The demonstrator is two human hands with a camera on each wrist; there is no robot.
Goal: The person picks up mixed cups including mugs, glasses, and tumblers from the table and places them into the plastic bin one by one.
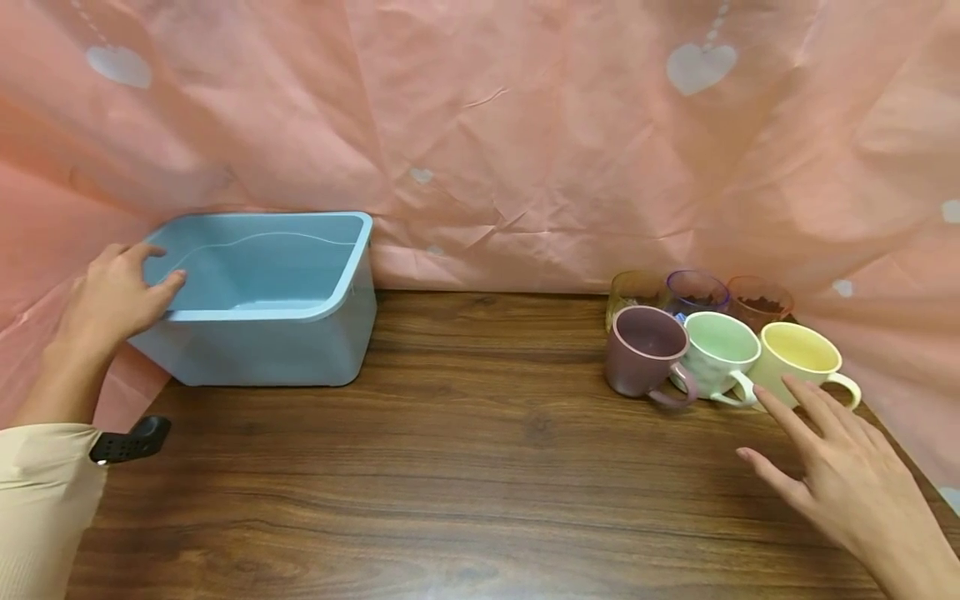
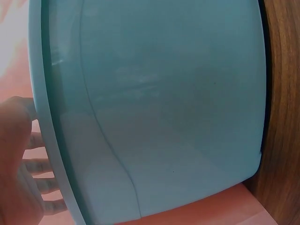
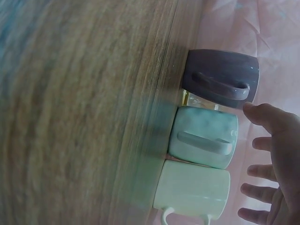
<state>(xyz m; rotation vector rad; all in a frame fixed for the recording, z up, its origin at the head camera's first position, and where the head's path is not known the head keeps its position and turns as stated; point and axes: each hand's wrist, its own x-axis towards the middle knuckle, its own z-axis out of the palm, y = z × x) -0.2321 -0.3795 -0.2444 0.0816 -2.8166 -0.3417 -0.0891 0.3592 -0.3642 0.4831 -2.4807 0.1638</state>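
Note:
My left hand (image 1: 112, 296) is at the left end of a light blue plastic bin (image 1: 255, 350), thumb and fingers spread apart near its rim. In the left wrist view the fingers (image 2: 47, 185) appear just beside the rim, and the bin's side fills most of the picture. On the right, my right hand (image 1: 847, 467) is stretched out with fingers spread, holding nothing. It overlaps the lower part of a yellow mug (image 1: 798, 350) in the head view. Beside that mug stand a pale green mug (image 1: 720, 346) and a mauve mug (image 1: 645, 358), all upright with handles.
Behind the mugs stand three clear tumblers, tinted yellow (image 1: 630, 287), blue-purple (image 1: 697, 292) and orange (image 1: 761, 300). The brown wood-grain table (image 1: 487, 467) stretches between bin and mugs. A pink curtain (image 1: 510, 125) with white hearts hangs along the back and sides.

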